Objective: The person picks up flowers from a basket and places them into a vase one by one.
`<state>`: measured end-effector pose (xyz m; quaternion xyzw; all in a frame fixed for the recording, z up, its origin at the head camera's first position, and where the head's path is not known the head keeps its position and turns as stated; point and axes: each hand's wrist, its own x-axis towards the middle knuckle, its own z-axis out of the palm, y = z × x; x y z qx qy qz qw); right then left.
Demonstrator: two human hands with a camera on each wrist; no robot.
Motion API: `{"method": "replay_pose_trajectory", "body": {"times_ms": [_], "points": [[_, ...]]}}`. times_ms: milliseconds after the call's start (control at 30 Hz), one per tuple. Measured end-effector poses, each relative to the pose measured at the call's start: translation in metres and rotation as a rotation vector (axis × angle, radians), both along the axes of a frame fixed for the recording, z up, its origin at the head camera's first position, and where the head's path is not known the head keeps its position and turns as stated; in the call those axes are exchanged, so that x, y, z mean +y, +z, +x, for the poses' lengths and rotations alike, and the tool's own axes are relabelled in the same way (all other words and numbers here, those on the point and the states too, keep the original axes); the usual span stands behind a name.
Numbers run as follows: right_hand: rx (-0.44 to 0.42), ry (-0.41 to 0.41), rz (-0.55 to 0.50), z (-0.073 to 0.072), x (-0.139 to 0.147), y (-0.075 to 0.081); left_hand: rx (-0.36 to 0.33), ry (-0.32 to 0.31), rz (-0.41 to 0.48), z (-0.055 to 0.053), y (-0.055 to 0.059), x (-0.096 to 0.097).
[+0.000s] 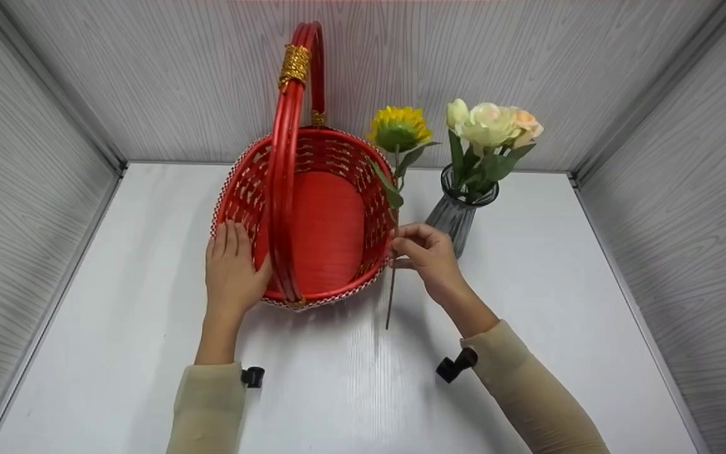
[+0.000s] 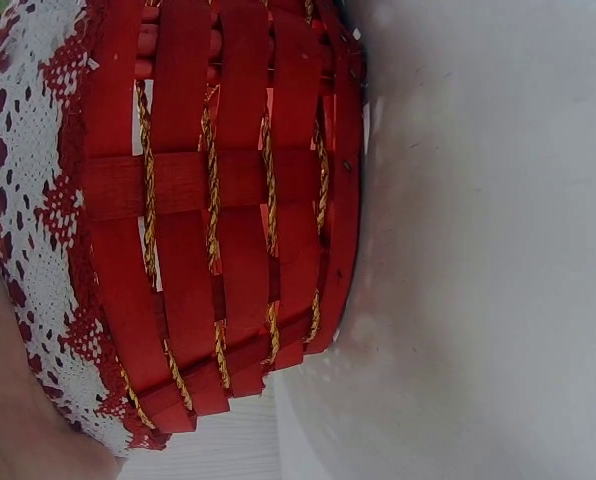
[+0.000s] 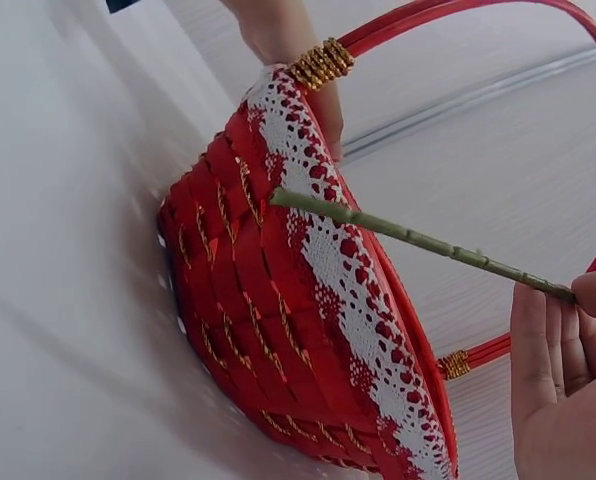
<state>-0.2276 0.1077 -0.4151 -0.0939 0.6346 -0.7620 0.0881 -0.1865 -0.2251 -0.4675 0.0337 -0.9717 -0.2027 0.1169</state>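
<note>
A red woven basket [image 1: 328, 221] with a tall arched handle and white lace round its rim stands on the table. My left hand [image 1: 230, 268] rests on its left rim, fingers along the outer side and thumb toward the inside. Between thumb and fingers, my right hand [image 1: 429, 255] pinches the green stem [image 3: 418, 240] of an artificial sunflower [image 1: 399, 129]. The yellow bloom points up, beside the basket's right rim, and the stem's bare lower end hangs below the hand. In the left wrist view, the basket's slatted side [image 2: 208, 230] shows, with only part of the left hand [image 2: 23, 390] visible.
Just right of the right hand, a grey ribbed vase [image 1: 454, 217] leans in view, holding pale cream and peach flowers [image 1: 489, 126]. Wood-grain panels [image 1: 180, 75] enclose the white table [image 1: 325, 384] at the back and both sides.
</note>
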Motion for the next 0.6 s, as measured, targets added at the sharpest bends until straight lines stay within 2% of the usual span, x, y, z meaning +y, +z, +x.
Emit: {"method": "replay_pose_trajectory", "body": {"times_ms": [267,600], "points": [[0.093,-0.049,-0.001,0.01,0.02,-0.011,-0.02,0.007,-0.002,0.001,0.001,-0.001],[0.114,-0.156,-0.052,0.016,0.041,-0.02,-0.01,0.005,-0.005,0.001,0.002,0.0]]}}
